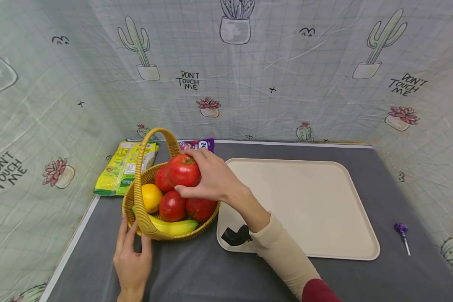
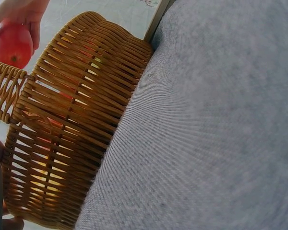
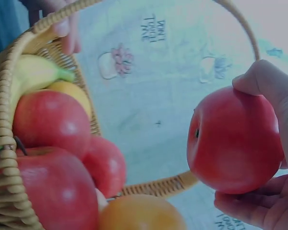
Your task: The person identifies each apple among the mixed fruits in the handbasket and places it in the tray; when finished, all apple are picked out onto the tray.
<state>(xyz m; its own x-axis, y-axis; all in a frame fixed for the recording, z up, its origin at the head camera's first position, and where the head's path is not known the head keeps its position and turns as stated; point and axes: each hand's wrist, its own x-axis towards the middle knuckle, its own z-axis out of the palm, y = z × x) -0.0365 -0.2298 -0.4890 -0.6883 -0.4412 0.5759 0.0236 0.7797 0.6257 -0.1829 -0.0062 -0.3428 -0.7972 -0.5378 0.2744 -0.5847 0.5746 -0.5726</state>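
Note:
My right hand (image 1: 211,174) grips a red apple (image 1: 183,170) above the fruit in a yellow wicker basket (image 1: 139,197). In the right wrist view, thumb and fingers wrap opposite sides of this apple (image 3: 235,139), apart from the rest. Inside the basket lie several more red apples (image 1: 172,206), a yellow-orange round fruit (image 1: 151,198) and a banana (image 1: 175,227). My left hand (image 1: 132,260) touches the basket's near left side by the foot of the handle, fingers extended. The left wrist view shows the woven wall (image 2: 77,120) close up, with that hand mostly out of frame.
Right of the basket lies a beige tray (image 1: 294,201), with a black object (image 1: 235,235) on its near left corner. Behind the basket are a yellow-green packet (image 1: 122,167) and a purple packet (image 1: 207,145). A purple lollipop (image 1: 402,228) lies far right. Patterned cloth walls enclose the table.

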